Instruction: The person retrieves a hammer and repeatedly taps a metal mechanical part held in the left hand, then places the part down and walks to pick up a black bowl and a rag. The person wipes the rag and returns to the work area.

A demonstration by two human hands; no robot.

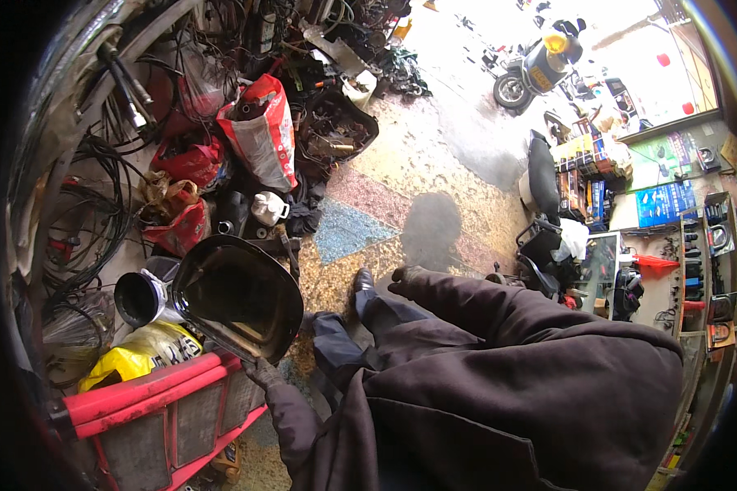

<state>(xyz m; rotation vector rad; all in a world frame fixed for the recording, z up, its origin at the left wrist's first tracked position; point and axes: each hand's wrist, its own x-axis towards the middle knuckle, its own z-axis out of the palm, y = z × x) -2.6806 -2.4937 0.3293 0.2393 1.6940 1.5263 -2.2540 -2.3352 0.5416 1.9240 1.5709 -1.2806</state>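
Observation:
A black basin (237,295) with a broad rim and a dirty, dark inside is tilted beside the red-framed crate. My left hand (262,374) is closed on its near rim, with the fingers partly hidden. Across the speckled floor, my right hand (405,279) hangs in front of my body at the end of a dark sleeve. Its fingers look loosely curled, and nothing shows in them. Next to the basin lie a black-mouthed round tube (139,298) and a yellow plastic bag (143,353).
Red bags (258,135), a white jug (269,208) and a black bin of scrap (336,131) crowd the left. At right stand a scooter seat (540,176), stacked boxes (577,180) and shelves (719,270). A scooter (540,69) is parked far off.

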